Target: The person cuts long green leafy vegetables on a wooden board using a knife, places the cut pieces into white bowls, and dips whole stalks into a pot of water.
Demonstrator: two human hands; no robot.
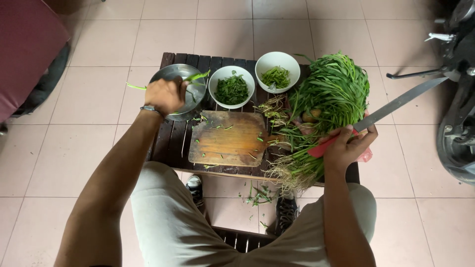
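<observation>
A: Left hand [166, 95] status?
B: I see it clenched on green stems [198, 76] over the metal bowl [195, 99], far left.
A: Right hand [346, 148]?
B: Grasping the knife [391, 106], blade angled away, beside the greens [331, 94].

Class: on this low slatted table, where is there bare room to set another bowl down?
Only the wooden cutting board, bordered by two white bowls behind and the heap of greens to its right. The table's back row and right end are crowded.

3 bowls [231, 86] (2 white), 1 knife [391, 106]
</observation>
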